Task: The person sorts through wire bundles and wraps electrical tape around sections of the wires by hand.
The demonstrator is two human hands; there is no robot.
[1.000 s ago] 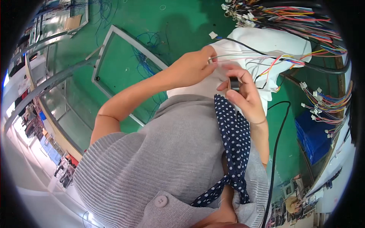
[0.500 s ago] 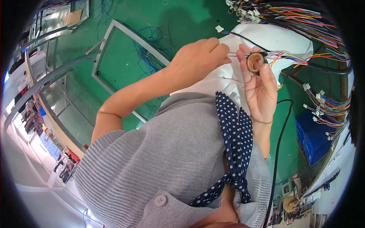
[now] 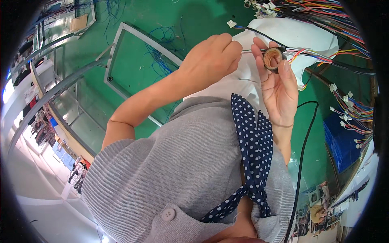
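Note:
My right hand (image 3: 280, 91) holds a roll of dark tape (image 3: 268, 60) upright, its brown cardboard core facing me, between thumb and fingers. Thin wires (image 3: 298, 53) in red, white and yellow pass behind the roll; on the right they run into a thick black cable (image 3: 346, 67). Left of the roll, a pale strand of wire (image 3: 248, 51) stretches to my left hand (image 3: 214, 56), whose fingers are closed in a pinch around its end. The fingertips of that hand are partly hidden. White cloth (image 3: 283, 34) lies on my lap beneath both hands.
Bundles of coloured wires (image 3: 324, 10) with white connectors lie at the upper right, and more connector wires (image 3: 352, 107) hang below. A blue stack (image 3: 340, 141) stands at the right. A metal frame (image 3: 115, 60) and loose blue wires (image 3: 158, 56) are on the green floor.
Both hands keep their grip and hardly shift against each other. The whole view has tilted slightly, so the surroundings sit a little differently in it.

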